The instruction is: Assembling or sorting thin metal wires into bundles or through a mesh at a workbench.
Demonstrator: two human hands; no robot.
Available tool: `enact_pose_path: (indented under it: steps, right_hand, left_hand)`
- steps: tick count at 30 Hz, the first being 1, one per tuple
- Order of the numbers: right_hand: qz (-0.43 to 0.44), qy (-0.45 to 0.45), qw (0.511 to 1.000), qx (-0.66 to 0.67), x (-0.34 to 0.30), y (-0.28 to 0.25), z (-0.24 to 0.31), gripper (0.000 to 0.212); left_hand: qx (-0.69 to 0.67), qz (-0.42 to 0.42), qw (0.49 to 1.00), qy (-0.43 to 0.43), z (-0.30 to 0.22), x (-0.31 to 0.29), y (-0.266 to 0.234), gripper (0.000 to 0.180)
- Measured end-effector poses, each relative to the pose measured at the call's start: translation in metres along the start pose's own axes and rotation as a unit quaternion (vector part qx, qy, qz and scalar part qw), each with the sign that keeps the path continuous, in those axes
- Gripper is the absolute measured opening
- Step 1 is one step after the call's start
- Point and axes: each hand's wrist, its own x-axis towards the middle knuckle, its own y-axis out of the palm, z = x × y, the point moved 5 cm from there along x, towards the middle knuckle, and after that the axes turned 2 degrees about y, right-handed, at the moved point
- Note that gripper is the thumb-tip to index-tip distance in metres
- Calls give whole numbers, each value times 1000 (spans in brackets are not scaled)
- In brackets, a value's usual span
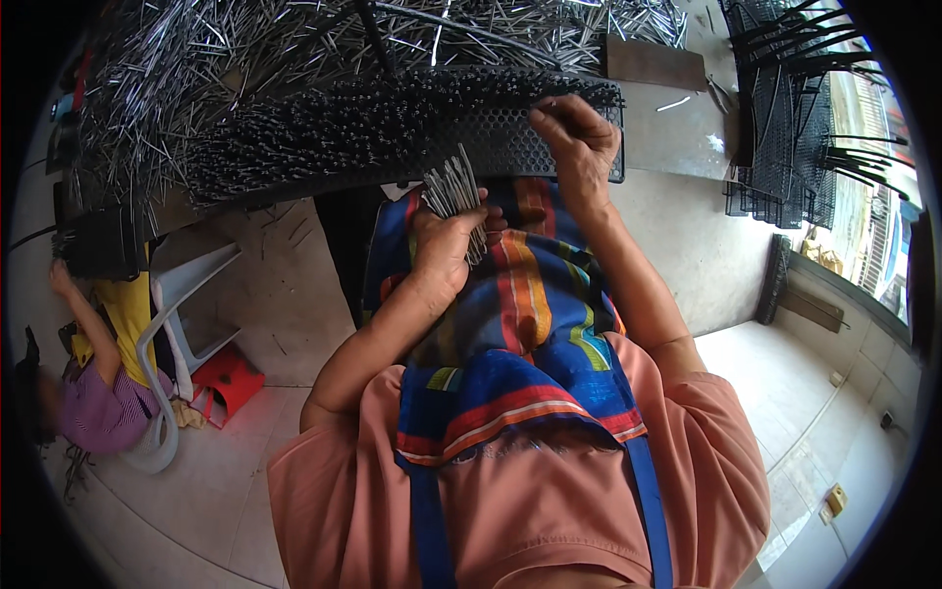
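- The person wore a striped apron (530,285) over a salmon shirt (549,501).
- The left hand (446,236) was closed around a bundle (453,191) of thin grey rods, tilted, over the apron and just on the near side of the tray (500,137).
- The right hand (579,133) was above the tray's right part, thumb and fingertips close together; whether they pinched a rod could not be told.
- Standing rods (324,137) crowded the black tray's left and middle and its far edge; bare round holes showed beside the right hand.
- Loose rods (265,59) lay heaped beyond the tray.
- On the table (677,142), right of the heap, lay a brown plate (654,66).
- Black mesh racks (785,147) stood farther right.
- Far left, a co-worker (108,402) sat by a grey chair (157,432) and a red bag (231,383).
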Motion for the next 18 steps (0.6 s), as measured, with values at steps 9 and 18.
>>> enact_pose_path:
  steps: [9,18]
  right_hand:
    - [38,-187,971,-145,15,15,11,11]
    - [56,-194,965,-167,17,18,14,11]
  left_hand:
    - [-17,17,999,43,1,3,6,24]
    - [-56,27,998,12,-4,1,12,25]
